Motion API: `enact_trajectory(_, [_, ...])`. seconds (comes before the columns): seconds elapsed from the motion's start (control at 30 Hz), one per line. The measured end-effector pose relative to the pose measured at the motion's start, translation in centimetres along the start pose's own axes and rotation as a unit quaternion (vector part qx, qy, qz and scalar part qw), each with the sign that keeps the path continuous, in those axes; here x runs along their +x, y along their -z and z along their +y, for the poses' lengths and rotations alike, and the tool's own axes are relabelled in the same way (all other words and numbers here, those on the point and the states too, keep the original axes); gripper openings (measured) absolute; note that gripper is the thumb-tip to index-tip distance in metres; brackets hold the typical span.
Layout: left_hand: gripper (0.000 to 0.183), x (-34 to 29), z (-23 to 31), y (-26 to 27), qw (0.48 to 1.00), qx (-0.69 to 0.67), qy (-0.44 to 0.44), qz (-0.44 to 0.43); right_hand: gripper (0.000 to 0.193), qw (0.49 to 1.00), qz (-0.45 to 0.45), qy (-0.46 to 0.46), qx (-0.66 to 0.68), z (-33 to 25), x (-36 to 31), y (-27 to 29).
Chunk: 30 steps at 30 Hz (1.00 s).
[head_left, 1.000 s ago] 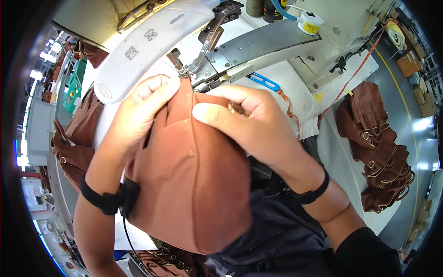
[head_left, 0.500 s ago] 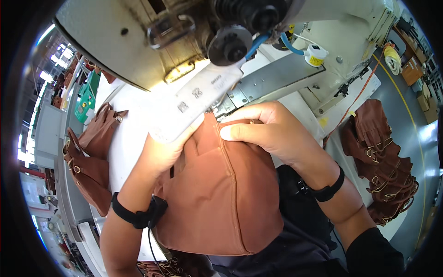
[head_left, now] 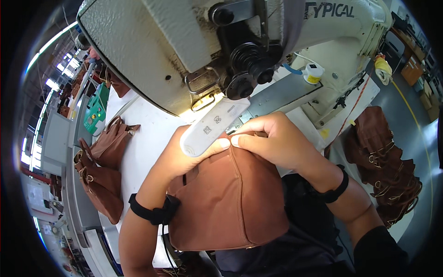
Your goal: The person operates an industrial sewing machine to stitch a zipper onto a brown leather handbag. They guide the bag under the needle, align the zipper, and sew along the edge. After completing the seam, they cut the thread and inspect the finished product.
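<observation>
A brown leather handbag [head_left: 221, 203] hangs below the sewing machine [head_left: 175, 55], with a raised seam running down its side. My left hand [head_left: 191, 150] pinches the bag's top edge just left of the seam, thumb pressed on the leather. On the other side of the seam, my right hand [head_left: 272, 138] grips the same edge between thumb and fingers. A pale lamp or guard plate [head_left: 214, 127] covers part of my left hand. The machine's needle area lies behind it and is hidden. The metal bed plate [head_left: 277, 101] extends behind my right hand.
Two brown handbags [head_left: 99, 184] stand on the white table [head_left: 143, 138] at left. A green device [head_left: 96, 108] sits behind them. More brown bags [head_left: 383, 166] are piled at the right. A round white gauge [head_left: 313, 73] is on the machine.
The view has shifted, so the machine shows lower and further right. My left thumb now shows on the bag's edge by the seam. Both hands keep hold of the bag.
</observation>
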<state>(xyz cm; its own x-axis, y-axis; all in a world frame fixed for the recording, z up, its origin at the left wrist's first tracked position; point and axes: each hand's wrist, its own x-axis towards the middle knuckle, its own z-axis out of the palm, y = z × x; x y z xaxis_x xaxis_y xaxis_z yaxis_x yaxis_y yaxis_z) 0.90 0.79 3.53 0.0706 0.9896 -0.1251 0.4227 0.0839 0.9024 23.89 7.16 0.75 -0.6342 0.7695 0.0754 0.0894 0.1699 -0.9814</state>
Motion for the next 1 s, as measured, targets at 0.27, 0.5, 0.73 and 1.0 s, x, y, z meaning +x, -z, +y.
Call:
enact_trajectory(0.27, [0.043, 0.3, 2.0, 0.2, 0.996, 0.084, -0.018, -0.012, 0.013, 0.876, 0.168, 0.295, -0.343, 0.1, -0.1, 0.7])
enact_trajectory(0.5, [0.054, 0.8, 1.1, 0.2, 0.99, 0.075, -0.12, 0.019, 0.009, 0.916, 0.169, 0.262, -0.251, 0.3, 0.7, 0.8])
enact_trajectory(0.73, [0.067, 1.3, 1.3, 0.7, 0.993, 0.094, -0.066, -0.012, 0.007, 0.966, 0.107, 0.16, -0.171, 0.1, 1.8, 1.4])
enact_trajectory(1.0, [0.07, 1.9, -0.8, 0.8, 0.996, -0.012, -0.093, -0.01, 0.015, 0.966, 0.089, 0.142, -0.2, -0.4, 2.1, 1.7])
